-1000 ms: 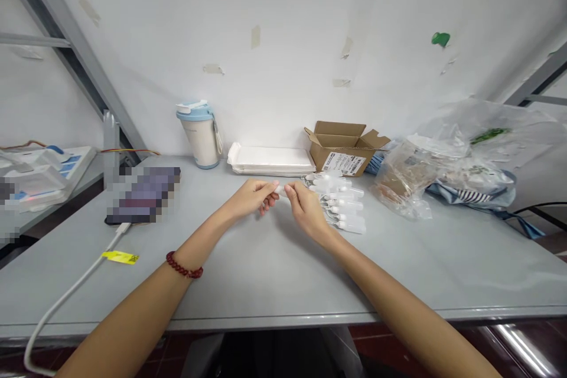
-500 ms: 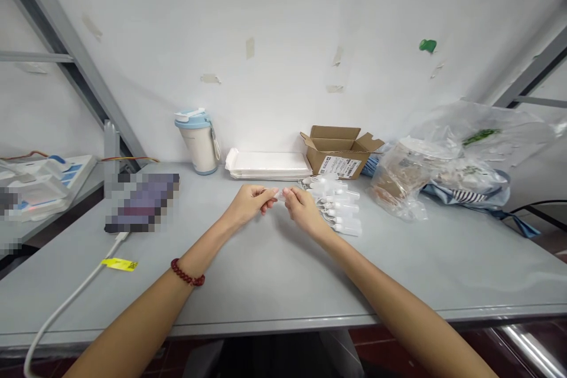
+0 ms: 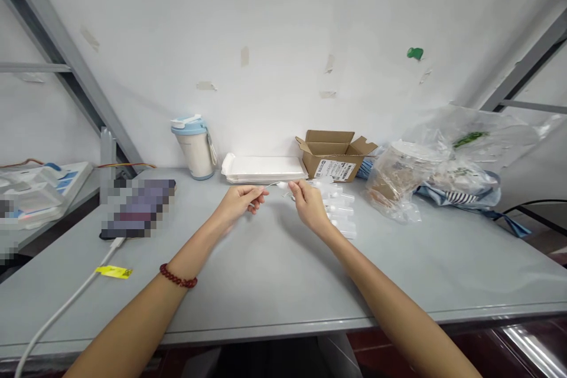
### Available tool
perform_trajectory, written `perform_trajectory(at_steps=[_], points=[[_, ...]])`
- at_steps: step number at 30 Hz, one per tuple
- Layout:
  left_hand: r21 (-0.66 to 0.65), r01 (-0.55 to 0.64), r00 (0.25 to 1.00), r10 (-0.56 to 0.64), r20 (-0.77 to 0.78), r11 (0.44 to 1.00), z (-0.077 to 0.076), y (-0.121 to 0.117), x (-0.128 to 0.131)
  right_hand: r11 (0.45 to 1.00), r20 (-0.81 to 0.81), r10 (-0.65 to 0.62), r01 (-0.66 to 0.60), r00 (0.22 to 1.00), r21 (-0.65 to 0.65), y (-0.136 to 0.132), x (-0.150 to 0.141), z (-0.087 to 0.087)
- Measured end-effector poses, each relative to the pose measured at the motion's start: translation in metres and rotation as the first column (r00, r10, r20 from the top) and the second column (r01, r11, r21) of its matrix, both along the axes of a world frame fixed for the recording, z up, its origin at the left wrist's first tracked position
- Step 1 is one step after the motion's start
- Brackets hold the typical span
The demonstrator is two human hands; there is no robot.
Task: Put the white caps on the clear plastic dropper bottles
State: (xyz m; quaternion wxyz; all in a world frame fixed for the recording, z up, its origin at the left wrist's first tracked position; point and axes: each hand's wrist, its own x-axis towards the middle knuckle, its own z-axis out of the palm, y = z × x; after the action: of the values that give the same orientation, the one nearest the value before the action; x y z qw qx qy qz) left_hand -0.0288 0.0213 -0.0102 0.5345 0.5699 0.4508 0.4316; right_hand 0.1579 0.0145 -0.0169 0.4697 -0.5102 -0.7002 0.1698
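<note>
My left hand [image 3: 239, 202] is closed, thumb and forefinger pinching the end of a thin pale cord [image 3: 271, 183]. That cord runs right to the white tip of a small translucent bottle [image 3: 282, 185], whose body is mostly hidden by the fingers of my right hand [image 3: 310, 207], closed on it. Both hands are just above the table, a short gap apart. Several similar translucent bottles [image 3: 343, 211] with white caps and thin cords lie in a row right beside and behind my right hand, which partly covers them.
A stack of white trays [image 3: 266, 169] and an open cardboard box [image 3: 330, 159] stand by the wall. A tumbler [image 3: 195, 150] is left of them. Clear plastic bags [image 3: 394, 183] lie to the right. At left, a phone [image 3: 139, 207] trails a white cable [image 3: 66, 301].
My hands have moved apart, the left one going left, and the cord now shows stretched between them. The bottle stays in my right hand. The camera view has tilted up slightly.
</note>
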Motion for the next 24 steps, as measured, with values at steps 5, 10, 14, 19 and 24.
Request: perform_trajectory(at_steps=[5,10,14,19,24], points=[[-0.027,0.018,1.000,-0.018,-0.020,0.999,-0.0002,-0.0009,-0.0002,1.000,0.033,-0.011,0.011,0.999,-0.006,0.0020,0.0047,0.0016],[-0.038,0.017,1.000,-0.017,0.012,0.999,-0.0012,-0.0021,0.0015,0.998,0.013,0.053,-0.052,0.999,-0.037,-0.0009,0.0018,0.0030],[-0.058,0.038,0.998,-0.035,0.052,0.998,-0.0013,-0.0031,0.0030,0.993,-0.019,0.099,-0.100,0.995,-0.070,-0.0029,0.0002,0.0036],[-0.063,0.052,0.994,-0.046,0.095,0.997,0.0000,-0.0043,0.0039,0.987,-0.065,0.117,-0.123,0.991,-0.101,-0.0046,-0.0011,0.0046],[-0.071,0.067,0.991,-0.058,0.124,0.995,0.0011,-0.0053,0.0048,0.986,-0.063,0.125,-0.131,0.990,-0.101,-0.0055,-0.0017,0.0045]])
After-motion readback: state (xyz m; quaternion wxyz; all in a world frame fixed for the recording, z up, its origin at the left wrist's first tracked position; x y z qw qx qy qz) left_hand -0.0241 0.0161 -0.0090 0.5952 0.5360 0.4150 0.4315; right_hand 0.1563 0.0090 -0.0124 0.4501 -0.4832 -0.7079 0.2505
